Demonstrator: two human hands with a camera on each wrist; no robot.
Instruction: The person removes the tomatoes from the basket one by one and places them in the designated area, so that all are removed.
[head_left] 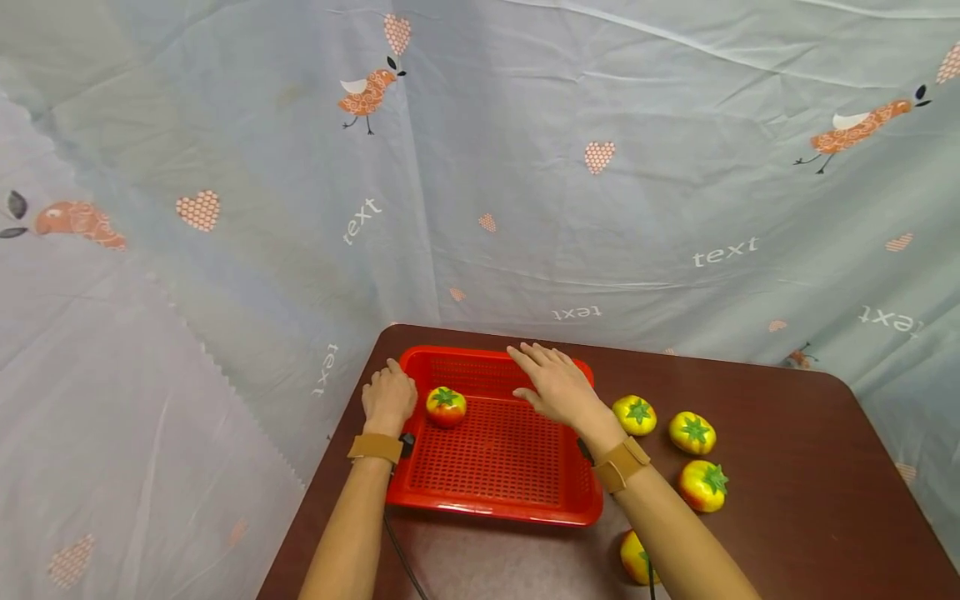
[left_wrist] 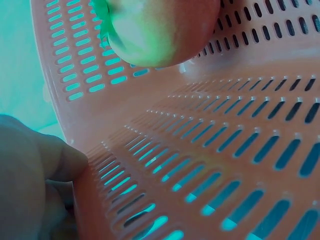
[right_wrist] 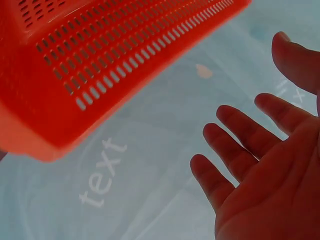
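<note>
A red plastic basket (head_left: pixel 495 508) with slotted walls and floor sits on the table. My left hand (head_left: pixel 389 398) is at its left side; the left wrist view shows thumb and fingers (left_wrist: pixel 62 157) gripping the basket's edge. One yellow-and-red fruit with a green leafy top (head_left: pixel 446 407) lies inside, near the left wall. Over the basket's right side hovers my right hand (head_left: pixel 558 387), fingers spread and holding nothing. In the right wrist view its palm (right_wrist: pixel 280 185) faces the camera, apart from the basket wall (right_wrist: pixel 115 60).
Right of the basket lie several similar fruits: a yellow one (head_left: pixel 634 415), another yellow one (head_left: pixel 693 433), a yellow-red one (head_left: pixel 701 486), and one partly behind my right forearm (head_left: pixel 636 554). A patterned cloth (head_left: pixel 525 167) hangs behind the dark brown table (head_left: pixel 795 483). Thin cables trail from both wrists.
</note>
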